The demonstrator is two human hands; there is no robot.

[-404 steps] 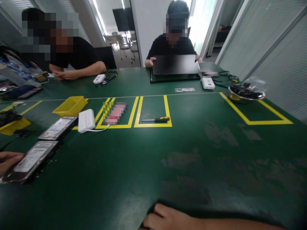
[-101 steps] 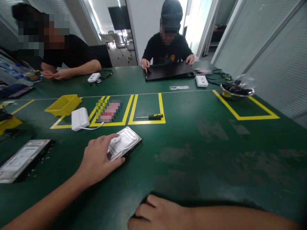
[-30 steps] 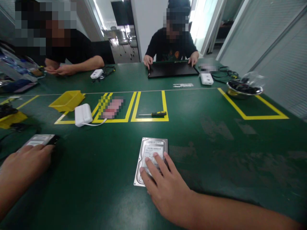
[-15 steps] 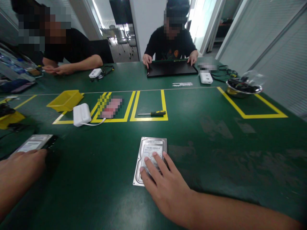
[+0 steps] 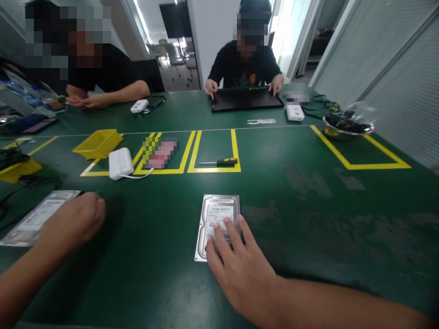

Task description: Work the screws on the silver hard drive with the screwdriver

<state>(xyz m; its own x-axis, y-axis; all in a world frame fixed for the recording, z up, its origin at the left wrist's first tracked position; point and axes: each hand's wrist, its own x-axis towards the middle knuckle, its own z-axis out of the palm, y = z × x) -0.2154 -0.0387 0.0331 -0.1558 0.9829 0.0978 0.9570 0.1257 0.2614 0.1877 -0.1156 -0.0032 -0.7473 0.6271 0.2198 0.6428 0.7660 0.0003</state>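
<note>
A silver hard drive (image 5: 221,205) with a white label lies flat on the green table (image 5: 151,256) in front of me. My right hand (image 5: 236,256) rests over its lower right part with fingers spread, covering some of the label. Farther left, a second hard drive (image 5: 41,214) lies on the table, its right side partly hidden by my left hand (image 5: 77,219). That hand is closed into a loose fist above the drive's right edge. Its palm side faces away from me, but I see nothing sticking out of it.
Beyond the drives lie a screwdriver (image 5: 219,162), a white power bank (image 5: 120,163) with a cable, and a yellow bin (image 5: 99,144). A metal bowl (image 5: 349,128) stands at the right. Across the table, one person holds a black panel (image 5: 246,99); another sits at the left.
My left hand has come off the left hard drive, moving right and closing into a fist; more of that drive shows. My right hand stays on the other drive, and the view has shifted slightly.
</note>
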